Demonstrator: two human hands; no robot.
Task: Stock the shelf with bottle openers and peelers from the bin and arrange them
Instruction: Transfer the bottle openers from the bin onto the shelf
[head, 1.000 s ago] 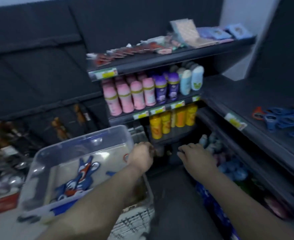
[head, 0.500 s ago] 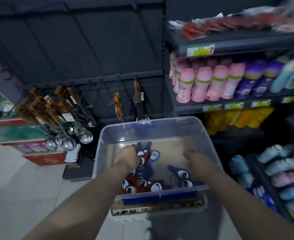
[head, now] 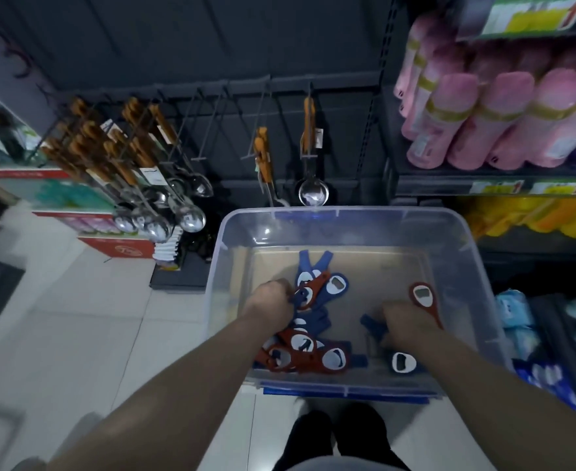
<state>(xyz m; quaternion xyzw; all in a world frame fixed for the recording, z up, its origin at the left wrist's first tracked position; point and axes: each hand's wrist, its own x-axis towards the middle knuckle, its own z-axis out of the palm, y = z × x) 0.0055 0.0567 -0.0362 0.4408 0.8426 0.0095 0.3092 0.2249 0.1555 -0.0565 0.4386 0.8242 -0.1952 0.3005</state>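
Bottle openers are lying in the clear bin. Left hand is grabbing a bunch and right hand is gripping a red opener, likely saving trips

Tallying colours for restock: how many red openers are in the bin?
5 visible: one opener at the right hand, one at the left hand, three piled near-left. Others may be hidden beneath.

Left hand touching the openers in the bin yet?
Touching. Head view: the left hand has its fingers curled around a bunch of blue and red bottle openers, which fan out from its grip inside the clear bin.
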